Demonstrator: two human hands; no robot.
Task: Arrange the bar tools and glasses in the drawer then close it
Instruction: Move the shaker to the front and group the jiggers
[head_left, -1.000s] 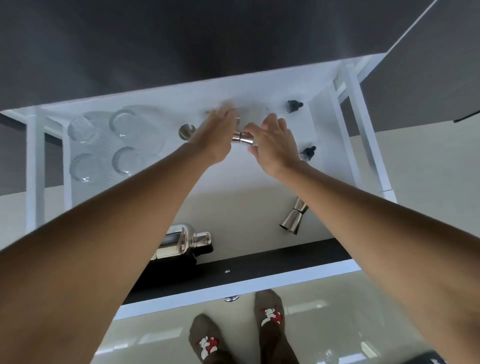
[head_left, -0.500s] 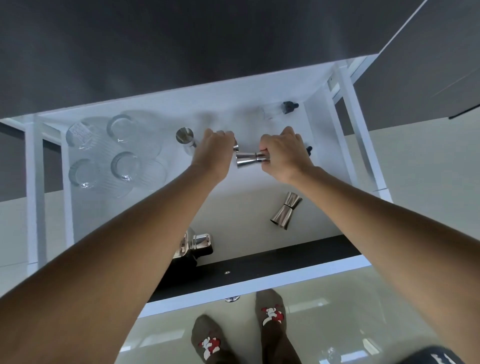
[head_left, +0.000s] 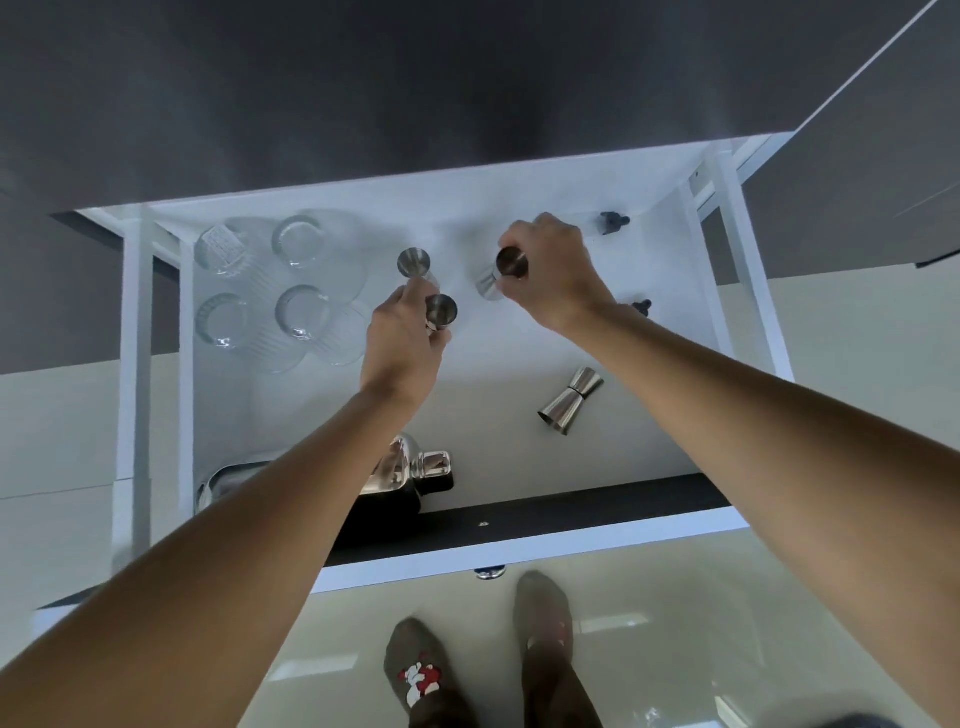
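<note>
Both hands are busy in the open drawer (head_left: 696, 270): left hand (head_left: 402, 345) grips 1 jigger (head_left: 440, 312), right hand (head_left: 558, 273) grips another jigger (head_left: 506, 270) at 12 o'clock. 4 glasses (head_left: 270, 291) sit at 10 o'clock, a loose jigger (head_left: 569, 399) lies at 3, and the shaker (head_left: 410, 467) at 6.

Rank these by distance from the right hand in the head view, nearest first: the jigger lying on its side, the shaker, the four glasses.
From the right hand:
1. Jigger lying on its side, just below the hand, drawer right.
2. Shaker, front of the drawer, partly under the left forearm.
3. Four glasses, far left corner.
</note>
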